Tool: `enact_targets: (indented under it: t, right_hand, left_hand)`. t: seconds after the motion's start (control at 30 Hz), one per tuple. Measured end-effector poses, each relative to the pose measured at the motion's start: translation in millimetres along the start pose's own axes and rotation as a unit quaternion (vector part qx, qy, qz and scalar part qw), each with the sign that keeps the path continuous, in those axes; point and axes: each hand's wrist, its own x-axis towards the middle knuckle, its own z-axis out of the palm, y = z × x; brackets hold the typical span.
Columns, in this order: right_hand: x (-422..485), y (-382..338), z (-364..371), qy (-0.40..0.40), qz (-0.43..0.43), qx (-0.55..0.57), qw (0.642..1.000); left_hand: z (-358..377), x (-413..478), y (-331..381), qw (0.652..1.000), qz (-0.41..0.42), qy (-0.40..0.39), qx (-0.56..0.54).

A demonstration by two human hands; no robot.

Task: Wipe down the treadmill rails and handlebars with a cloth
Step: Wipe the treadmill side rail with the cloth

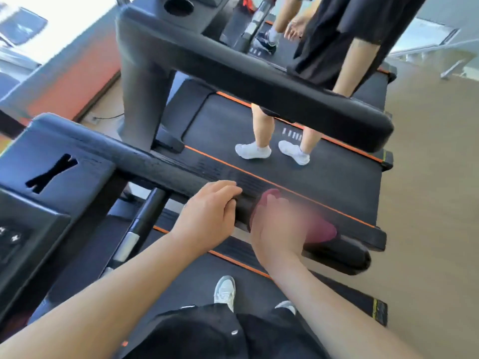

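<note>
So I'm standing on my treadmill with both hands on the right rail (160,165). My left hand (207,211) sits on top of it, fingers curled over the far edge and thumb on my side, so it's gripping the rail itself. My right hand (274,229) is just beside it, a bit further toward the rail's free end. It's blurry in the shot, but it's clamped around a pinkish-red cloth (321,231) and holding it against the rail. The cloth sticks out past my fingers on the end side and peeks up above my knuckles too. The rounded tip of the rail shows bare just beyond the cloth.

Off to the left of my left hand is the console (59,182), with a short handlebar (145,216) poking out below it, black with a silver patch. Under my arms you can see the belt (168,270) and my light shoe (225,291).

Past both hands, on the far side of the rail, is the next treadmill (331,177) with its orange trim. A person (261,123) stands on it, white on their feet, facing away from me. To the right of my right hand there's tan floor (427,203).
</note>
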Motion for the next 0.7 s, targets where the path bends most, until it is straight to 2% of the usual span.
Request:
enact_targets:
  t: [0.17,0.3,0.5,0.6,0.7]
  right_hand:
    - [37.9,-100.9,4.9,-0.039,-0.140,0.000,0.989]
    - [65.6,-148.9,0.8,-0.095,-0.187,0.044,0.977]
    - [44.8,-83.9,12.4,-0.041,-0.313,-0.008,0.949]
    - [35.9,-51.1,9.7,-0.053,-0.329,0.004,0.943]
    - [39.8,-62.5,7.2,-0.089,-0.322,-0.018,0.942]
  left_hand:
    - [-40.3,-31.0,-32.1,0.992,-0.052,0.112,0.015]
    - [-58.5,-52.1,-51.5,0.982,-0.099,0.160,0.032]
    - [-55.4,-66.0,-59.9,0.974,-0.126,0.190,0.012]
    - [-54.0,-75.6,-60.5,0.972,-0.115,0.206,0.004]
    - [-56.0,-86.1,-64.8,0.967,-0.122,0.223,-0.006]
